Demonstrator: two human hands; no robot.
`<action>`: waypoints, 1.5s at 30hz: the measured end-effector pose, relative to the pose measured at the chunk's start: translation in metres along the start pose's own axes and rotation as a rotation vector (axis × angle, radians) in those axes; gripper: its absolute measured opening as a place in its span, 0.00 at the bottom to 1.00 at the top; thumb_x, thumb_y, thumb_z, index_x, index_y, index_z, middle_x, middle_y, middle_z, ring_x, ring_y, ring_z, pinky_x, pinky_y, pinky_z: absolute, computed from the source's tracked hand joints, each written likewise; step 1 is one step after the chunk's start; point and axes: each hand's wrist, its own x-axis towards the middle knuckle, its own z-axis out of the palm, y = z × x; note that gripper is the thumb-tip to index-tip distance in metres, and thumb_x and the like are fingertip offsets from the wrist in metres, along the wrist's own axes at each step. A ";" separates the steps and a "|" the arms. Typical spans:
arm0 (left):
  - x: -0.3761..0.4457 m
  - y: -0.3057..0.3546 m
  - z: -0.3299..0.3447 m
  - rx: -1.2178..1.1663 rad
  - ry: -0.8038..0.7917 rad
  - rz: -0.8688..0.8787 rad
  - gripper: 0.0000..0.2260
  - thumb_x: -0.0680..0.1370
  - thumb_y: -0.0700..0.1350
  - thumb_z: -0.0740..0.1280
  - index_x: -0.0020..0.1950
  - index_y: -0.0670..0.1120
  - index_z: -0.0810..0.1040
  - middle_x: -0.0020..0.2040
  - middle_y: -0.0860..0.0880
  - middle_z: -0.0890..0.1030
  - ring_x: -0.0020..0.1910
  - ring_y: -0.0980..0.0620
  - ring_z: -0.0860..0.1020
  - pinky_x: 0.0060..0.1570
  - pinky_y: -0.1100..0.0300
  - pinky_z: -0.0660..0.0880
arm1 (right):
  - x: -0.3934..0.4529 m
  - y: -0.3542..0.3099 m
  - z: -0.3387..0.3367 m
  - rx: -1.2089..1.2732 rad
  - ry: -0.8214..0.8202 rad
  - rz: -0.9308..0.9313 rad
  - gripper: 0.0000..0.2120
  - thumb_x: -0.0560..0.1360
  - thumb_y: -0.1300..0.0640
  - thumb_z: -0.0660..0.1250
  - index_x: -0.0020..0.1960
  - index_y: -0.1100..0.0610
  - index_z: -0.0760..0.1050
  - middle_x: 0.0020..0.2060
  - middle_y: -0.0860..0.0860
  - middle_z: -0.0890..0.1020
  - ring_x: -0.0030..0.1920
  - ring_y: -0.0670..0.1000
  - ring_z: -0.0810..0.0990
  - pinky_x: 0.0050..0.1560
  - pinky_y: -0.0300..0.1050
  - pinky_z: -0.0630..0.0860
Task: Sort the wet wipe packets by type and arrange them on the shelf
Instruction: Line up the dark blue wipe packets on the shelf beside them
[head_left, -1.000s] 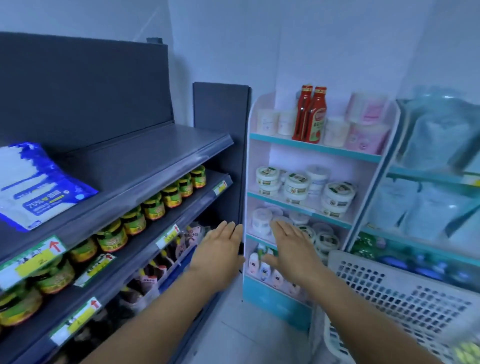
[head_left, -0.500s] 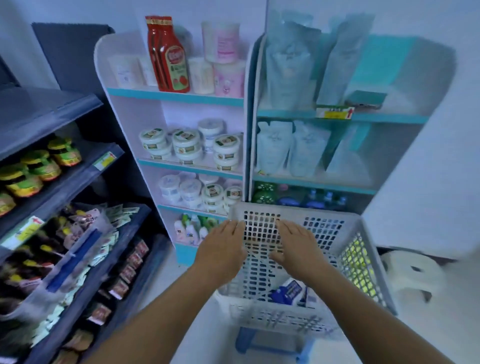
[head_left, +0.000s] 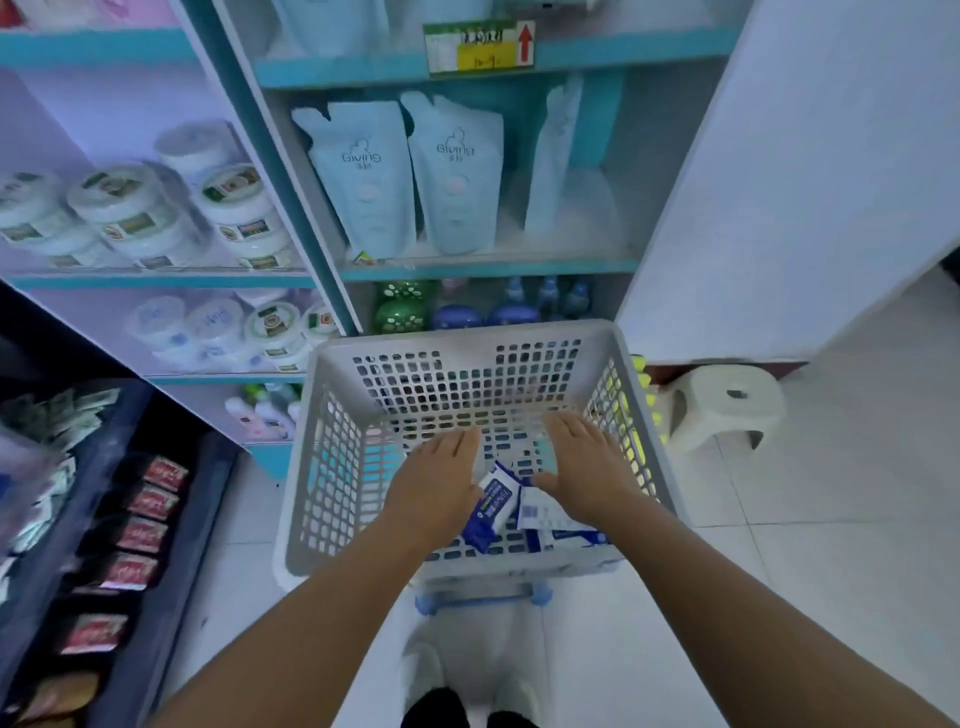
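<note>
Both hands are down inside the pale grey perforated plastic basket (head_left: 332, 467), fingers straight and flat. Left hand (head_left: 434, 486) and right hand (head_left: 584, 470) hover over the blue-and-white wet wipe packets (head_left: 519, 512) lying at the basket bottom, neither gripping anything; can't tell if they're touching. Behind the basket, the teal-edged shelf (head_left: 488, 267) holds light blue refill pouches (head_left: 410, 176), with green and blue bottles (head_left: 457, 309) underneath. White lidded tubs (head_left: 135, 213) sit on the unit to the left.
</note>
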 end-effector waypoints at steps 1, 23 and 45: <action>0.007 0.000 0.009 -0.002 -0.028 0.004 0.30 0.81 0.49 0.58 0.79 0.46 0.46 0.78 0.48 0.52 0.77 0.49 0.53 0.74 0.54 0.52 | 0.004 0.005 0.006 0.000 -0.023 0.006 0.36 0.77 0.47 0.64 0.77 0.54 0.49 0.77 0.50 0.54 0.77 0.51 0.51 0.74 0.50 0.50; 0.133 -0.037 0.166 -0.030 -0.383 0.187 0.36 0.80 0.51 0.62 0.78 0.48 0.40 0.79 0.47 0.49 0.77 0.48 0.50 0.73 0.54 0.52 | 0.118 0.057 0.160 0.100 -0.732 0.659 0.52 0.75 0.61 0.69 0.75 0.53 0.27 0.73 0.59 0.29 0.74 0.70 0.41 0.70 0.66 0.59; 0.173 -0.090 0.210 -0.123 -0.296 0.095 0.37 0.79 0.53 0.63 0.78 0.48 0.43 0.79 0.45 0.51 0.77 0.46 0.53 0.73 0.48 0.58 | 0.186 0.035 0.194 0.204 -0.233 0.308 0.47 0.73 0.67 0.65 0.78 0.50 0.36 0.77 0.54 0.37 0.77 0.59 0.39 0.75 0.57 0.49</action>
